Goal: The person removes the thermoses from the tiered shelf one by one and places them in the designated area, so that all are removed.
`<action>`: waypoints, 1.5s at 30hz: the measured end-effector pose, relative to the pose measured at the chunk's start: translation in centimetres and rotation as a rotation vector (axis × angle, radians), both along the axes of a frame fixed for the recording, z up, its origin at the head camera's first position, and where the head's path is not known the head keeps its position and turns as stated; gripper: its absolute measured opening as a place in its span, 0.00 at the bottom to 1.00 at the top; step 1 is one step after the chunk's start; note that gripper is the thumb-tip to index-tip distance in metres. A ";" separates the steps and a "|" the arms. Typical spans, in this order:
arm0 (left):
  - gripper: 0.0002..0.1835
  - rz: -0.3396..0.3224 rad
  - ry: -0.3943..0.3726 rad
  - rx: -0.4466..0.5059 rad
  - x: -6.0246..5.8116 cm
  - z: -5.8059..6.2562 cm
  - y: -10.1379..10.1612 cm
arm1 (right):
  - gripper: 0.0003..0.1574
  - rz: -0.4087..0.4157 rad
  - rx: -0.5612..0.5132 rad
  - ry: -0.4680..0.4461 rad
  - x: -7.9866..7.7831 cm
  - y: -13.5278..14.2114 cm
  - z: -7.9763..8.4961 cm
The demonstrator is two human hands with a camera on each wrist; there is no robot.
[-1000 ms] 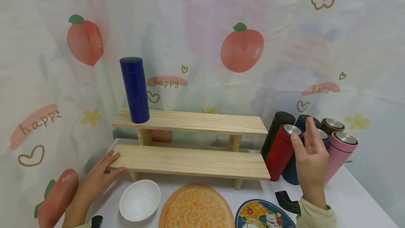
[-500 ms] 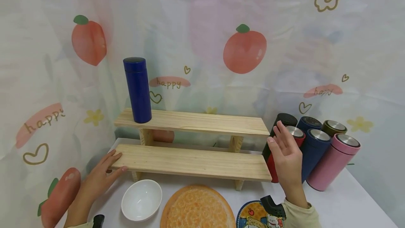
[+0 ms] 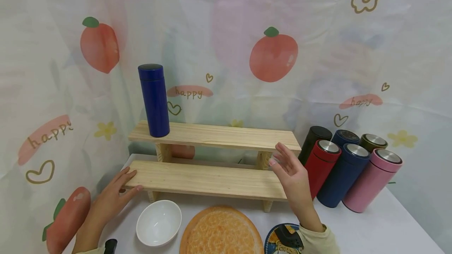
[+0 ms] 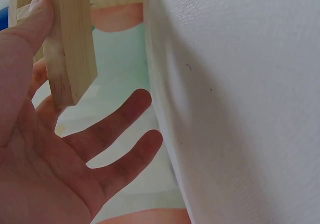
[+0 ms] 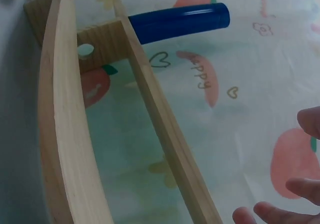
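A two-tier wooden shelf [image 3: 212, 179] stands in the middle of the head view. A dark blue thermos bottle [image 3: 154, 101] is upright on its upper tier, at the left. My left hand [image 3: 111, 197] holds the left end of the lower board. In the left wrist view its thumb [image 4: 37, 22] lies on one side of the board, two fingers pass behind, and the others stretch out free. My right hand [image 3: 294, 181], fingers spread and holding nothing, hovers at the lower board's right end. Its fingertips show at the right wrist view's lower right.
Several thermos bottles stand at the right: black [image 3: 314, 142], red [image 3: 321, 164], navy [image 3: 342, 175], pink [image 3: 372, 179] and olive [image 3: 373, 141] among them. In front are a white bowl [image 3: 159, 222], a round pizza-patterned mat [image 3: 221, 232] and a blue cartoon-patterned plate or mat [image 3: 273, 242].
My right hand has moved left, from in front of the bottles to the shelf's right end, uncovering the red and navy bottles. The left hand stays on the board.
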State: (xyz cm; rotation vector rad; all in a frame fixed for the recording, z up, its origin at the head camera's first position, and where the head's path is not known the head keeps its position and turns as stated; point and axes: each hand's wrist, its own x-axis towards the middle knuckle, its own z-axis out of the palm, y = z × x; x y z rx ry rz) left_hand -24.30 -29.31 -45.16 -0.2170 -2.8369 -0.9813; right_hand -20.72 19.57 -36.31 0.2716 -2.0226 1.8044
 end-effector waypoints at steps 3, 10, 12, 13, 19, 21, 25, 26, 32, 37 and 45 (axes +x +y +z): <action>0.44 0.008 -0.008 -0.003 0.1 0.2 -0.1 | 0.41 0.022 0.013 -0.023 -0.3 -1.2 -0.3; 0.45 0.017 -0.005 -0.007 0.0 0.3 0.0 | 0.42 0.062 -0.004 -0.052 -0.7 -4.1 -0.9; 0.45 0.013 -0.002 -0.004 0.0 0.2 0.0 | 0.42 0.073 -0.004 -0.052 -0.9 -4.9 -1.0; 0.45 0.014 -0.004 -0.006 0.0 0.2 0.0 | 0.42 0.083 0.000 -0.052 -1.0 -5.3 -1.1; 0.44 0.017 0.014 0.006 0.1 -0.1 -0.2 | 0.47 0.151 0.017 -0.069 -1.8 -8.2 -1.4; 0.44 0.014 0.016 0.008 0.1 -0.1 -0.1 | 0.48 0.163 0.020 -0.071 -2.1 -9.1 -1.3; 0.44 0.015 0.018 0.007 0.0 -0.2 -0.1 | 0.51 0.190 0.028 -0.056 -2.8 -11.0 -1.0; 0.44 0.017 0.018 0.005 0.1 -0.2 -0.1 | 0.51 0.200 0.026 -0.052 -2.9 -11.5 -0.9; 0.43 0.021 0.025 0.016 0.2 -0.2 0.0 | 0.53 0.245 0.020 -0.036 -3.9 -14.4 0.1; 0.44 0.023 0.009 0.019 0.0 -0.3 0.0 | 0.54 0.255 0.038 -0.027 -4.8 -16.5 1.1; 0.45 0.035 0.004 0.012 -0.2 -0.6 -0.2 | 0.58 0.317 0.043 -0.048 -5.9 -19.5 2.7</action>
